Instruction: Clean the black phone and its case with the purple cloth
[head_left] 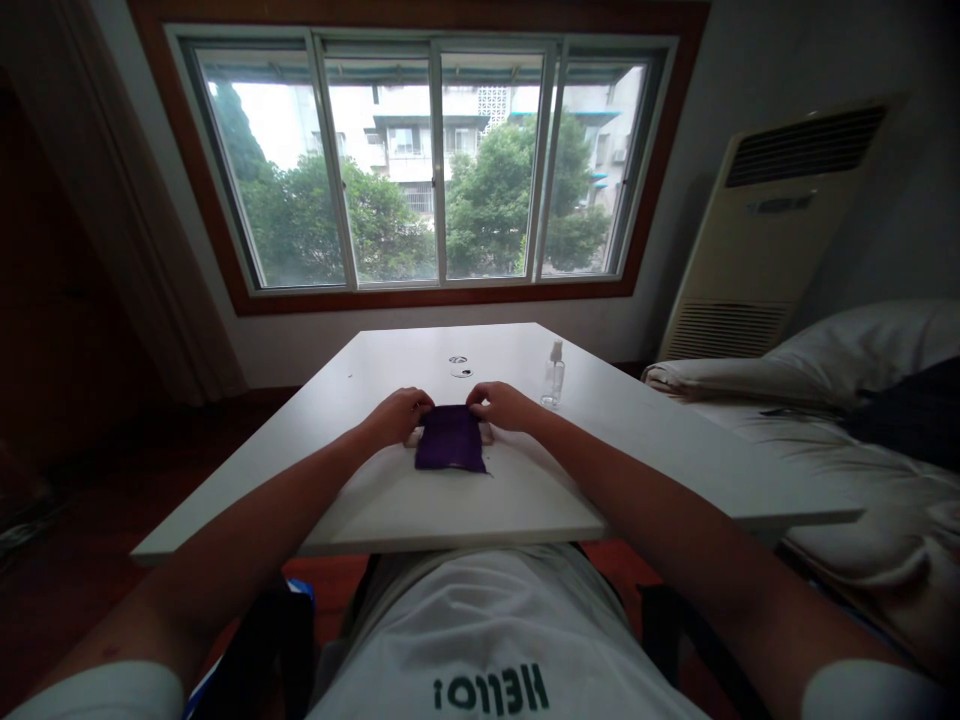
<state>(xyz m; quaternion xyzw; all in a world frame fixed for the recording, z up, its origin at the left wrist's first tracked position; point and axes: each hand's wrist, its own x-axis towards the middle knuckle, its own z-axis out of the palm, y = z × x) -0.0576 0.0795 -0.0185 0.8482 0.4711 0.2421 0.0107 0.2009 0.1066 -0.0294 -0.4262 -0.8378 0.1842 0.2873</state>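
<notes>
A small purple cloth (pixel 450 440) hangs or lies over the white table (pixel 360 500), spread between my two hands. My left hand (pixel 405 412) pinches its far left corner with thumb and fingers. At the far right corner, my right hand (pixel 496 405) grips the cloth the same way. Something pale shows under the cloth on both sides, partly hidden, and I cannot make out what it is. A loose thread trails from the near right corner of the cloth.
A clear spray bottle (pixel 553 375) stands upright to the right of my right hand. Beyond the cloth, a round cable hole (pixel 461 372) sits in the tabletop. A bed or sofa with pale covers (pixel 750 420) is at the right, by a standing air conditioner (pixel 765 230).
</notes>
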